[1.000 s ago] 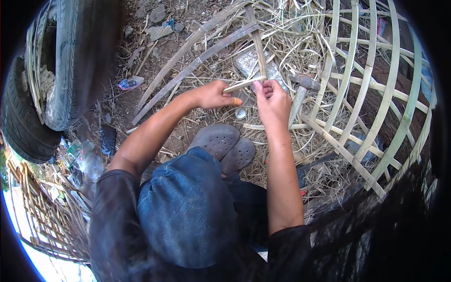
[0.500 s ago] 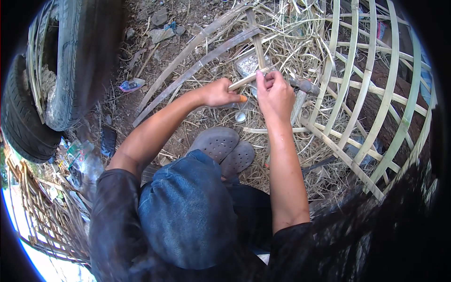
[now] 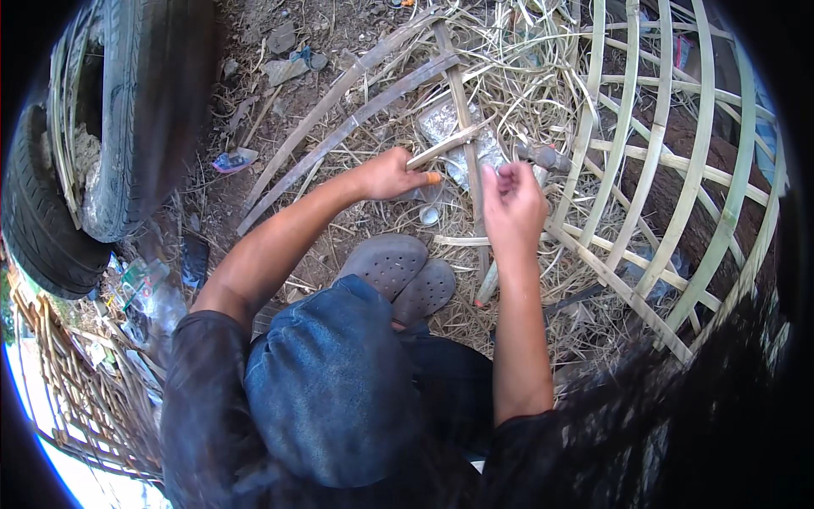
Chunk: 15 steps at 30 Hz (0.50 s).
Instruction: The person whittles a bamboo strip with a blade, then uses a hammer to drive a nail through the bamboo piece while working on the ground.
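My left hand (image 3: 392, 174) is closed round one end of a short bamboo strip (image 3: 449, 146), with something orange on the thumb tip. The strip slants up to the right and crosses over a longer, darker wooden slat (image 3: 463, 97), which runs down between my hands. Just right of that slat is my right hand (image 3: 514, 199), apart from the short strip, its fingers curled in. Whatever those fingers may hold is hidden. Beyond it lies a hammer (image 3: 547, 157), its metal head beside the bamboo lattice. Under the crossing strips sits a flat silvery block (image 3: 439, 123).
An open bamboo lattice (image 3: 653, 161) fills the right side. Two long curved slats (image 3: 356, 119) lie at the upper left. Old tyres (image 3: 127, 127) stand at the far left. Bamboo shavings (image 3: 543, 59) and litter cover the ground around my clogs (image 3: 390, 267).
My right hand has let go of the short bamboo strip and drawn back down and to the right. The left hand keeps its hold, slightly shifted, and the crossing of strip and slat now shows.
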Each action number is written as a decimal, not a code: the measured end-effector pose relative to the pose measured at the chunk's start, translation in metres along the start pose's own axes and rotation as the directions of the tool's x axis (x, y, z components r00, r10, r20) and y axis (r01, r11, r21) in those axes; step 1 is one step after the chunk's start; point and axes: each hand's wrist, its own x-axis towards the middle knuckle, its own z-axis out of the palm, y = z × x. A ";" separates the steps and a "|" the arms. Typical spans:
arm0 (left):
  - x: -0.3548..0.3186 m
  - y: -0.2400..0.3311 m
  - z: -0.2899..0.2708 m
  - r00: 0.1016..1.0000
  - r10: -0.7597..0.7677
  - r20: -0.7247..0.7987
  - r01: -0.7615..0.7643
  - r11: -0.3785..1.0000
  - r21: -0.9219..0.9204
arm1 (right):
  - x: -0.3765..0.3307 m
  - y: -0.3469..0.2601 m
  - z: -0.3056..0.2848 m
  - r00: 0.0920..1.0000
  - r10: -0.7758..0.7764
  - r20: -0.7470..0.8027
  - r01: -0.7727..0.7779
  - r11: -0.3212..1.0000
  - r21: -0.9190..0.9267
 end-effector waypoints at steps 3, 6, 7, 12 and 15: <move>-0.003 0.007 0.003 0.998 -0.022 -0.064 0.022 1.000 -0.005 | -0.028 0.015 -0.005 0.995 0.087 -0.050 -0.085 0.996 0.042; -0.005 0.006 0.002 0.995 0.007 -0.098 -0.004 1.000 0.026 | -0.040 0.001 0.006 1.000 -0.004 -0.017 0.006 0.998 0.069; -0.005 0.005 0.005 0.989 0.007 -0.148 -0.004 1.000 0.019 | -0.038 -0.002 0.011 0.998 -0.068 -0.012 0.069 0.995 0.071; -0.002 0.000 0.010 0.979 0.119 -0.167 -0.097 0.987 0.131 | 0.000 -0.013 0.028 0.976 -0.197 -0.096 0.199 0.980 0.020; -0.003 -0.002 0.012 0.972 0.120 -0.203 -0.089 0.984 0.151 | 0.018 -0.014 0.033 0.974 -0.224 -0.022 0.221 0.970 -0.105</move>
